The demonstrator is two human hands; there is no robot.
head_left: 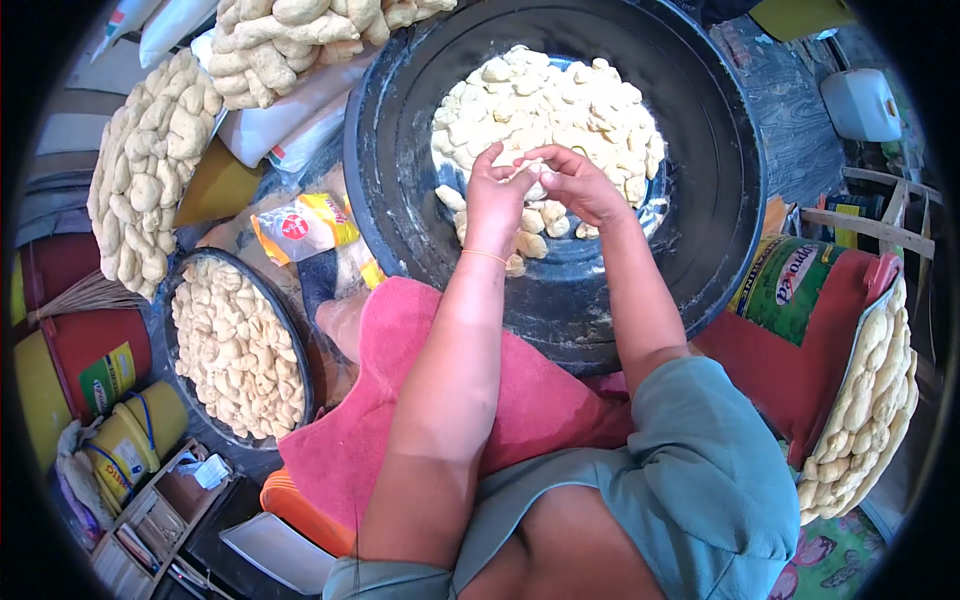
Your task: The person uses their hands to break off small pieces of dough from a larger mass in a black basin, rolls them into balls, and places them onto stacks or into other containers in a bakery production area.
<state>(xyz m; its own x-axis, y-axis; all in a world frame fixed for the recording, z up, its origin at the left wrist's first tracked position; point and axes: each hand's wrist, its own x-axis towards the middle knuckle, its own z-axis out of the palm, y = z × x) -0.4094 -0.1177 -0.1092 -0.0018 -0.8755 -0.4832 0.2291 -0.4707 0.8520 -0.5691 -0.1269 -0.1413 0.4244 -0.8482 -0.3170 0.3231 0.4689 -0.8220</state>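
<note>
In front of me stands a wide black basin [715, 190] with many pale, floury dough pieces [545, 100] heaped in its far part. Above the heap's near edge, my left hand [495, 205] and my right hand [585, 188] meet with their fingers curled. Between the fingertips they pinch a small dough piece [537, 180], partly covered by the fingers. A few loose lumps [530, 243] lie on the basin floor just below my hands. A pink towel [410, 350] covers my lap under both forearms.
At the left, a round dark tray [300, 375] holds many small dough lumps. Knotted dough is piled at the upper left [150, 175] and on a red bucket [790, 370] at the right. A yellow-and-white packet [305, 228] lies beside the basin. A white jerrycan [860, 105] stands far right.
</note>
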